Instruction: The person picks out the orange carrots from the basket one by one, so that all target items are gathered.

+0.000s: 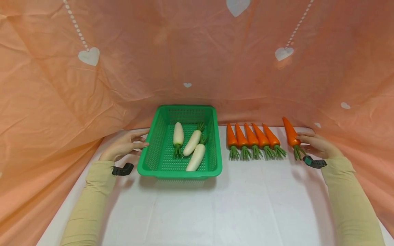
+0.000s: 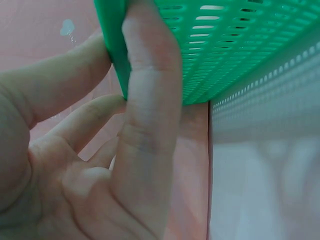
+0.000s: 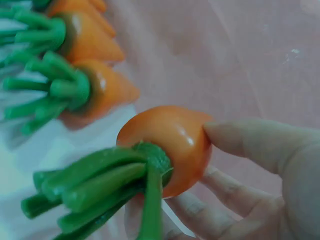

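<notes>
On the table stands a green plastic basket point(image 1: 180, 175) with slotted walls, holding three white radishes point(image 1: 193, 142). My left hand point(image 1: 124, 145) is at its left side, pinching the rim point(image 2: 119, 55) between thumb and fingers; one finger lies along the outer wall. Far to the right, my right hand point(image 1: 317, 143) holds an orange carrot point(image 1: 290, 131) near its thick end, thumb on one side and fingers on the other. The carrot's green stem stubs point(image 3: 100, 180) point toward the wrist camera. Parts of the right fingers are hidden behind the carrot.
Several more carrots point(image 1: 252, 136) lie side by side in a row between the basket and my right hand, tips away from me. A white cloth covers the table point(image 1: 231, 205). Behind and at both sides hangs a peach curtain point(image 1: 191, 61) with white hearts.
</notes>
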A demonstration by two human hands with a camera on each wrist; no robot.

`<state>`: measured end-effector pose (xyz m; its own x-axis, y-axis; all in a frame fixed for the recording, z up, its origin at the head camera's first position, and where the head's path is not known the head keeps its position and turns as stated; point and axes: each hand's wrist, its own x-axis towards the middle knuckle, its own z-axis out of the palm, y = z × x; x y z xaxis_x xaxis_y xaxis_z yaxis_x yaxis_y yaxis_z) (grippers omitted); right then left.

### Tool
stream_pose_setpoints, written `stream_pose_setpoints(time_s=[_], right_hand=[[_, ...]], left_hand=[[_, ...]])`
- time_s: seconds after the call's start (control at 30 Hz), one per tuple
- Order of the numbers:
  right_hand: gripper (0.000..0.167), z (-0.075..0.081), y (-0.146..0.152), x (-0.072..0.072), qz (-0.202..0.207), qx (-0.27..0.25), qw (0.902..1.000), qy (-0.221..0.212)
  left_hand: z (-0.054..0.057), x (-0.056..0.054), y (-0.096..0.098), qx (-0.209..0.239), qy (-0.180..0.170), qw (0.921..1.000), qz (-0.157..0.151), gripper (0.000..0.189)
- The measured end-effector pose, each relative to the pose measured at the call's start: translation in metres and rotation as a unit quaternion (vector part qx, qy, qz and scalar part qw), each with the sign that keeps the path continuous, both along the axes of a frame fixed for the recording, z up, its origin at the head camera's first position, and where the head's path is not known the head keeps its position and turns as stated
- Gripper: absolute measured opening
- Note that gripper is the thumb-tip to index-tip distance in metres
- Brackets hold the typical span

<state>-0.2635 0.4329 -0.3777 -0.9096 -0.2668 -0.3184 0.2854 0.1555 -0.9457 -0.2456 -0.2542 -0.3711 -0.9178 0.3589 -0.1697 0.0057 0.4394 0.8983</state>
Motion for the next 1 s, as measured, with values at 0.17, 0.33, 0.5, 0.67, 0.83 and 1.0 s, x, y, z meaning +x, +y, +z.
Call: stream_pose_setpoints(time_s=[0.17,0.33,0.5,0.67,0.83,1.0], right_hand=[[0.017,-0.004,0.003,-0.007,-0.001,0.035,0.9991,-0.024],[0.032,-0.006,0.002,-0.013,-0.005,0.075,0.9968,-0.030],[0.055,-0.007,0.000,-0.016,0.005,0.134,0.9905,-0.029],[0.055,-0.008,-0.003,-0.019,0.007,0.147,0.9890,-0.020],[0.056,-0.008,-0.008,-0.021,0.010,0.173,0.9848,-0.007],[0.059,-0.009,-0.012,-0.020,0.014,0.192,0.9812,0.005]], left_hand=[[0.000,0.000,-0.001,-0.003,0.000,1.0000,-0.001,0.071],[-0.001,-0.001,-0.001,-0.001,0.000,1.0000,0.001,0.071],[-0.001,-0.001,-0.001,-0.003,-0.001,1.0000,0.002,0.071],[-0.001,-0.001,-0.001,-0.006,0.000,1.0000,0.002,0.071],[-0.001,-0.001,-0.002,-0.001,-0.003,1.0000,0.002,0.071],[0.002,0.001,-0.002,-0.002,0.000,1.0000,-0.005,0.072]])
